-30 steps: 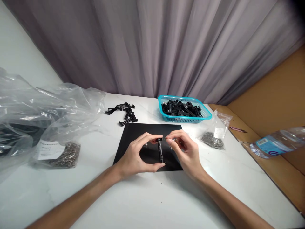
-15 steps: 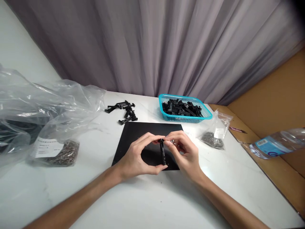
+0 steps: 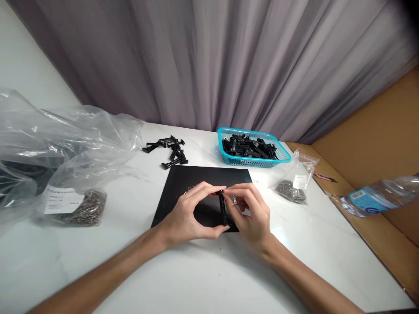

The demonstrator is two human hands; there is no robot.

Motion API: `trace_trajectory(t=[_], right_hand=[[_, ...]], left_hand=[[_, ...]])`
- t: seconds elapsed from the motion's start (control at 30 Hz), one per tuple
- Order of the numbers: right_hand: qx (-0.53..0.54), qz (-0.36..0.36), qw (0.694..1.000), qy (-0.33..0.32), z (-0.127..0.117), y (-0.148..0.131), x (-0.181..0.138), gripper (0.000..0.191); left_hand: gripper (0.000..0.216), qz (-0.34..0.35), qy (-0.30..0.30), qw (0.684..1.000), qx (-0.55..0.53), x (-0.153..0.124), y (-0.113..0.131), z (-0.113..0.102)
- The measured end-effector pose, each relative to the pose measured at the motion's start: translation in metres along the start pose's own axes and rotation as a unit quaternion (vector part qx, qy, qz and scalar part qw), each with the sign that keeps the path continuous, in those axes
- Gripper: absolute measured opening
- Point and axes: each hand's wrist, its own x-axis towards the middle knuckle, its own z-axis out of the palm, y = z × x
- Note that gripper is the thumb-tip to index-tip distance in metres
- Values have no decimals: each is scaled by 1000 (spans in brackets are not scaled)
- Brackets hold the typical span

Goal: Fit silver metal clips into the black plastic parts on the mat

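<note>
My left hand (image 3: pixel 188 213) grips a slim black plastic part (image 3: pixel 223 208) end to end, thumb at its near end and fingertips at the far end. The part stands lengthwise above a black mat (image 3: pixel 209 174). Against its far end, the fingertips of my right hand (image 3: pixel 252 213) are pinched together. Several small silvery metal pieces (image 3: pixel 234 200) show within the right hand's fingers; their exact kind is too small to make out. A few more small metal bits (image 3: pixel 189 189) lie on the mat behind my left hand.
Black parts (image 3: pixel 172 150) lie loose at the back. Beside them a blue basket (image 3: pixel 284 159) holds many similar parts. Bags of small metal pieces stand left (image 3: pixel 93 207) and right (image 3: pixel 290 191). Clear plastic sheeting (image 3: pixel 65 139) covers the far left; a water bottle (image 3: pixel 373 201) lies at the right.
My right hand's fingers have shifted slightly at the far end of the black part, and the metal pieces sit a little lower in them. The left hand keeps its grip.
</note>
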Motion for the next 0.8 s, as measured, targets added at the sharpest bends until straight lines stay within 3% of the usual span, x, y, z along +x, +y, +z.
trace_trajectory(t=[0.17,0.4,0.8], right_hand=[[-23,-3,1000,21,0,-1,3,14],[-33,-72,996,35,-1,2,2,23],[13,-54,998,6,1,9,2,22]], left_hand=[[68,27,19,999,12,1,1,3],[69,43,27,998,22,-1,0,3],[67,-8,22,1000,-10,-3,-4,3]])
